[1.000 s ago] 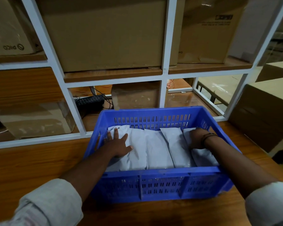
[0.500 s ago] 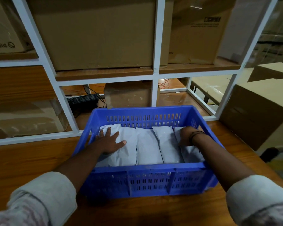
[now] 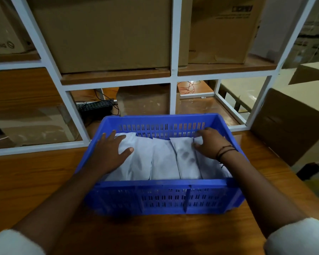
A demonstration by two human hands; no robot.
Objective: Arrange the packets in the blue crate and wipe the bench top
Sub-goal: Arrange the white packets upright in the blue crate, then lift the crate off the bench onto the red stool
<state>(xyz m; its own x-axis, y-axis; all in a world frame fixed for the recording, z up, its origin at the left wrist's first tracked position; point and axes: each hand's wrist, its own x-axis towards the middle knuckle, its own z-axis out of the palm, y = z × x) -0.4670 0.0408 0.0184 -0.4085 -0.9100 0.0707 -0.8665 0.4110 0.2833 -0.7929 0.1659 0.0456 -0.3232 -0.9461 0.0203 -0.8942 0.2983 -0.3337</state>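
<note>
A blue slotted crate (image 3: pixel 160 197) stands on the wooden bench top (image 3: pixel 35 177) in front of me. Several white packets (image 3: pixel 164 161) lie side by side inside it, long sides touching. My left hand (image 3: pixel 110 153) rests flat with fingers spread on the leftmost packet (image 3: pixel 136 153). My right hand (image 3: pixel 210 142), with dark bands at the wrist, lies with curled fingers on the top end of the rightmost packet (image 3: pixel 212 168), near the crate's far right corner. No cloth is in view.
A white metal shelf frame (image 3: pixel 173 76) rises just behind the crate, loaded with cardboard boxes (image 3: pixel 107 34). A black keyboard (image 3: pixel 96 107) and cables sit on the lower shelf. A big cardboard box (image 3: pixel 291 126) stands at the bench's right edge.
Both hands stay on the packets. My right hand has slid toward the crate's far wall and onto the packet's top end. My left hand has barely moved.
</note>
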